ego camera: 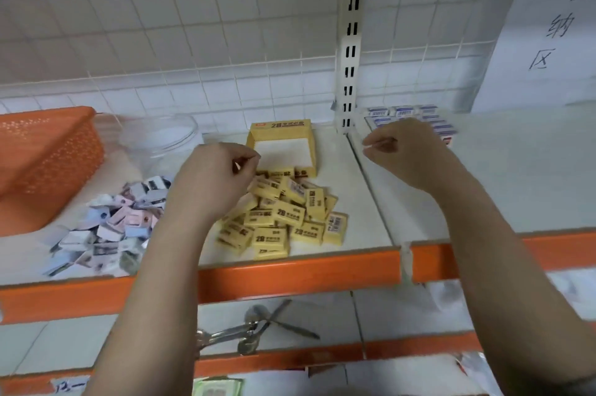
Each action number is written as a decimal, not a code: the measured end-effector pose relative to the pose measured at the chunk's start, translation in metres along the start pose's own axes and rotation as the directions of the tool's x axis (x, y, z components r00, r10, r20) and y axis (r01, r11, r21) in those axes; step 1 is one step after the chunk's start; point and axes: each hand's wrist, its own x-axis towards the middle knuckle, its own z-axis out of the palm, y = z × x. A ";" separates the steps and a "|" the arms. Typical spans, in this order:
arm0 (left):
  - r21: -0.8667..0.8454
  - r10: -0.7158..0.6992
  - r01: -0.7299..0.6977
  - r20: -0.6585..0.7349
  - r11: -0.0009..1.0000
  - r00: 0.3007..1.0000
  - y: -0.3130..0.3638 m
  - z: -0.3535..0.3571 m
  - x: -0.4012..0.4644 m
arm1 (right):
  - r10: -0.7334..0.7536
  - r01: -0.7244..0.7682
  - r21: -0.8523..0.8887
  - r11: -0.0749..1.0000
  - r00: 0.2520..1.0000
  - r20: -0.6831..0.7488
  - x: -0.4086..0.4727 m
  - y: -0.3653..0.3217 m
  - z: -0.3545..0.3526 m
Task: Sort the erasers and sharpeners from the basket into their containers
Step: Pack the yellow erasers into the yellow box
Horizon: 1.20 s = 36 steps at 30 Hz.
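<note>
On the shelf (371,202), just below the left hand (214,176), lies the heap of yellow erasers (283,215), with their open yellow box (282,147) right behind, mouth upward. That hand is nearer; its fingers are curled, but whether they pinch anything I cannot tell. The right hand (403,150) hangs loosely curled, well apart. Sharpeners (106,227) lie piled leftward beside the orange basket (45,163).
</note>
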 end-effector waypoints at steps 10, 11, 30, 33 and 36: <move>-0.043 -0.043 0.046 0.081 0.998 0.996 -0.061 -0.033 -0.007 | 0.082 -0.082 -0.013 0.997 0.956 0.282 -0.008 -0.058 0.041; -0.056 -0.057 0.062 0.086 0.997 0.995 -0.062 -0.031 -0.008 | 0.082 -0.080 -0.021 0.997 0.940 0.331 -0.009 -0.056 0.041; -0.144 0.076 -0.017 0.410 0.989 0.909 -0.029 0.000 0.008 | -0.050 0.033 0.143 0.989 0.993 0.111 0.008 -0.045 0.037; -0.117 0.083 -0.038 0.418 0.992 0.905 -0.028 0.002 0.009 | -0.034 0.017 0.185 0.983 0.995 0.090 0.018 -0.044 0.037; -0.066 0.086 -0.062 0.462 0.996 0.883 -0.027 0.003 0.011 | -0.026 0.001 0.337 0.942 0.997 0.070 0.030 -0.050 0.038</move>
